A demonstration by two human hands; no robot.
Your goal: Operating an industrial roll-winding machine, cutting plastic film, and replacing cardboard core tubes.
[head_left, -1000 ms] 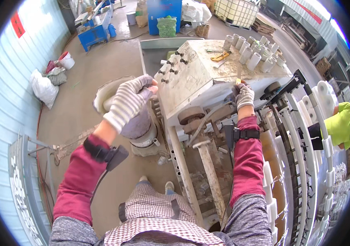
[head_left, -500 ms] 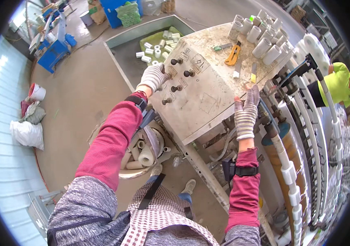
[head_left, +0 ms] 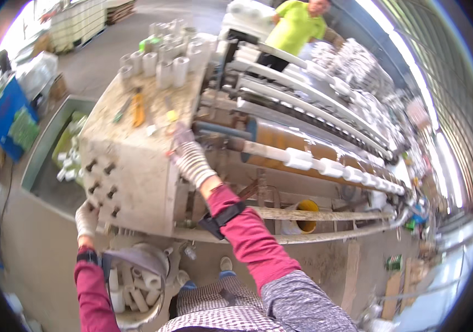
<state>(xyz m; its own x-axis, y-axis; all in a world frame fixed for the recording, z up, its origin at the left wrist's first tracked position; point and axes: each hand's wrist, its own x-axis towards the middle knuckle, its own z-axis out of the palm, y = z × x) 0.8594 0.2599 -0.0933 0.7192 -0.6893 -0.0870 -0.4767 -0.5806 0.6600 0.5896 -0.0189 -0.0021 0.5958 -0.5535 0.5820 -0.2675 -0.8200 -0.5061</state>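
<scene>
My left hand (head_left: 86, 220), in a striped white glove, is at the lower left of the machine cabinet's panel (head_left: 142, 191). Its fingers close around a dark knob, mostly hidden by them. Several other black knobs (head_left: 111, 192) stick out of the panel beside it. My right hand (head_left: 190, 159), also gloved, rests at the cabinet's top right edge, fingers stretched and thumb apart, holding nothing. Near its fingertips on the cabinet top lie a yellow-handled blade (head_left: 171, 114), an orange utility knife (head_left: 138, 110) and a green-handled tool (head_left: 120, 110).
Cardboard-like tubes (head_left: 164, 73) stand on the cabinet's far end. Right of it runs a long shaft with white rolls (head_left: 298, 159), beside a large brown roller (head_left: 325, 146). A tub of tubes (head_left: 156, 310) stands below. A person in a yellow-green shirt (head_left: 294, 33) is behind the machine.
The view has swung to the right, bringing the machine's long rollers into sight. My left hand stays at the knobs and my right at the cabinet's top edge.
</scene>
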